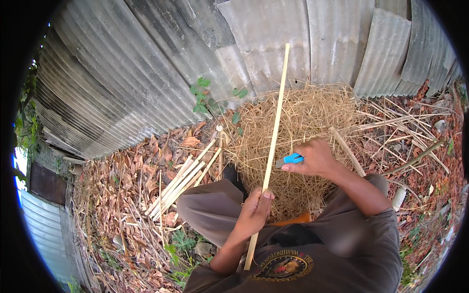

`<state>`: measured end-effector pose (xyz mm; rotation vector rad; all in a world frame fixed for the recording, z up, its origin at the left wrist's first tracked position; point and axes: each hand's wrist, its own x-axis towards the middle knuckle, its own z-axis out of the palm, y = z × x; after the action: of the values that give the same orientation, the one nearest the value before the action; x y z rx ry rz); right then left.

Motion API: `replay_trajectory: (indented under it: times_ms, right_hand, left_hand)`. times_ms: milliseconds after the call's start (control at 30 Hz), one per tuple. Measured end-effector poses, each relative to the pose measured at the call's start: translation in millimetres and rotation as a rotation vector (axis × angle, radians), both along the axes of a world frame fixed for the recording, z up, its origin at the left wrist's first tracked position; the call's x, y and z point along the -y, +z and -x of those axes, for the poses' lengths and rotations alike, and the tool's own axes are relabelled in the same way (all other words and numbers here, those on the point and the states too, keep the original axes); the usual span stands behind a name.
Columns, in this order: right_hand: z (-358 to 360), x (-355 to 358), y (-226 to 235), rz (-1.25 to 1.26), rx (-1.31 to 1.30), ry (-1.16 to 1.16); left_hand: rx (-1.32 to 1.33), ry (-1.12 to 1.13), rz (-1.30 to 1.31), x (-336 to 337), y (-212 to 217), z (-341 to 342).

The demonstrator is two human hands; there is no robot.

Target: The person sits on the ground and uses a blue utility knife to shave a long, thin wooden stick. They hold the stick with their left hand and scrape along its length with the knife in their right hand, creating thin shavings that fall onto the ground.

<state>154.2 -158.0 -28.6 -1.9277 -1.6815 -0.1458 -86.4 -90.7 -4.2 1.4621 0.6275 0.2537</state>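
My left hand (255,211) is closed around the lower part of a long pale strip, likely split bamboo (276,117). The strip slants up and away, its far end in front of the metal wall and its near end close to my shirt. In my right hand (315,157) is a blue utility knife (293,158), its short blade pointing left toward the strip. A small gap seems to lie between blade and strip. Beyond my left knee, several similar pale strips (181,184) lie in a loose bundle on dry leaves.
A heap of thin straw-like shavings (312,115) spreads before my crossed legs. Behind it stands a corrugated metal wall (273,39). Thin sticks (405,119) are scattered at the right, dry leaves (132,171) at the left. A green plant (200,95) grows by the wall.
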Motion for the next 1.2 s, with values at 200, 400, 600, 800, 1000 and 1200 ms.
replay_trajectory:
  times_ms: [200, 400, 600, 800, 1000, 1200]
  right_hand:
    - [-10, 0, -3, -0.129, 0.073, 0.015]
    - [-29, -9, -6, -0.156, 0.103, -0.110]
    - [-16, -11, -2, -0.102, 0.033, -0.122]
    - [-24, -13, -5, -0.115, 0.124, -0.082]
    - [-36, -18, -10, -0.165, 0.186, -0.065]
    - [-79, -13, -18, -0.011, 0.114, -0.367]
  left_hand:
    - [0.029, -0.051, 0.051, 10, 3, -15]
    - [0.043, -0.060, 0.103, 12, 5, -17]
    - [0.055, -0.053, 0.062, 12, 7, -15]
    - [0.047, -0.106, -0.052, 14, 4, -7]
    - [0.023, -0.146, -0.057, 16, 5, 2]
    - [-0.007, -0.221, -0.064, 29, 8, 23]
